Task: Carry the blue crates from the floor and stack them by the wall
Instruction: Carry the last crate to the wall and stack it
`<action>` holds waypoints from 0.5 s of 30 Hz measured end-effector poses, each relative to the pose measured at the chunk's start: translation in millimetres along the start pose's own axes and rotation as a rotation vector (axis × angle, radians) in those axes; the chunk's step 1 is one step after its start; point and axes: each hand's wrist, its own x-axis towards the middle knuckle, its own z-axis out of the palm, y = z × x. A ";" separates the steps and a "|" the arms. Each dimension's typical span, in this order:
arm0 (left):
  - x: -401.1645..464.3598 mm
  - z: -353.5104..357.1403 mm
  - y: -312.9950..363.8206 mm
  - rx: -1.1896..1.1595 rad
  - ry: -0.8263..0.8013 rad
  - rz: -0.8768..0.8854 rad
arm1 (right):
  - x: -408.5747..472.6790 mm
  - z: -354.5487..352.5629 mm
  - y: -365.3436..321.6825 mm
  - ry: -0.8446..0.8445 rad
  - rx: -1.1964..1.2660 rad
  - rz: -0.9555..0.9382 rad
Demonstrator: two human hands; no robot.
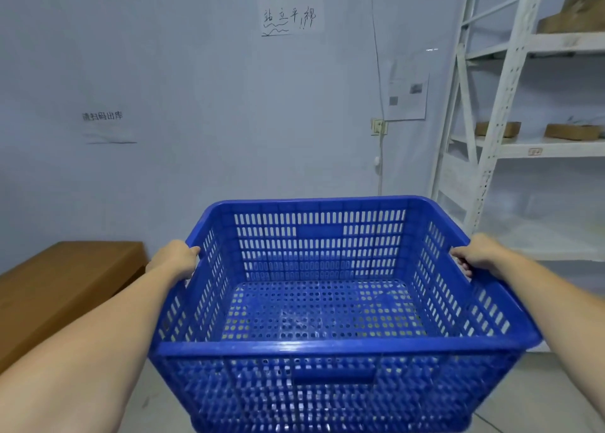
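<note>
A blue perforated plastic crate fills the lower middle of the head view, held up off the floor in front of me with its open top toward the camera and nothing inside. My left hand grips the crate's left rim, fingers curled over the edge. My right hand grips the right rim the same way. The pale wall stands straight ahead beyond the crate. No other blue crate shows.
A brown cardboard box sits on the floor at the left against the wall. A white metal shelving rack with brown boxes stands at the right. Paper notices and a power socket with a cable hang on the wall. Grey floor lies below.
</note>
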 end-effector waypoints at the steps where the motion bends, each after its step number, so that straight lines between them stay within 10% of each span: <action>1: 17.2 3.2 3.7 0.009 -0.008 0.010 | 13.9 7.2 -7.0 0.008 0.003 0.000; 15: 252.5 94.0 79.5 0.219 -0.094 0.091 | 237.2 95.8 -64.6 0.008 -0.069 0.007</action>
